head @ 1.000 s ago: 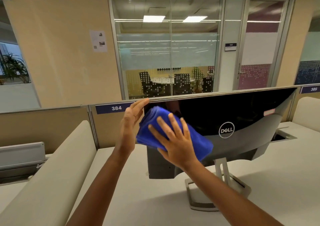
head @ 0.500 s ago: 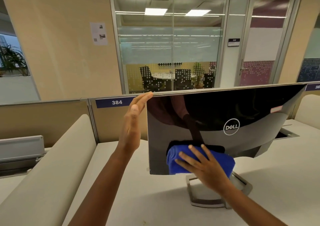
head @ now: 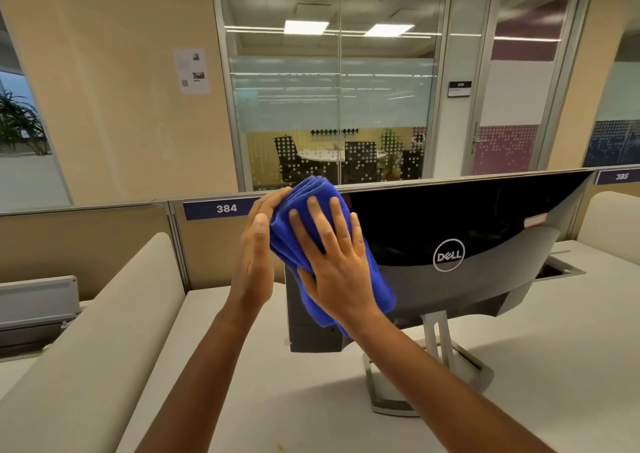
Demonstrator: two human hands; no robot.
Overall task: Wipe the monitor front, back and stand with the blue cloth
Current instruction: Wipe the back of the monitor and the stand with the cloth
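Note:
The monitor stands on the white desk with its glossy black and grey back toward me, logo showing. Its silver stand rises from a frame-shaped base. My right hand presses the folded blue cloth flat against the upper left part of the back, fingers spread over it. My left hand grips the monitor's left edge near the top corner, which the cloth covers. The screen side is hidden.
The white desk carries the monitor. A beige partition with plate 384 runs behind it. A cream padded divider lies to the left, another one at the right. A cable cutout sits behind the monitor.
My right hand slid the cloth from the lower back near the stand up to the top left corner. My left hand stayed on the left edge.

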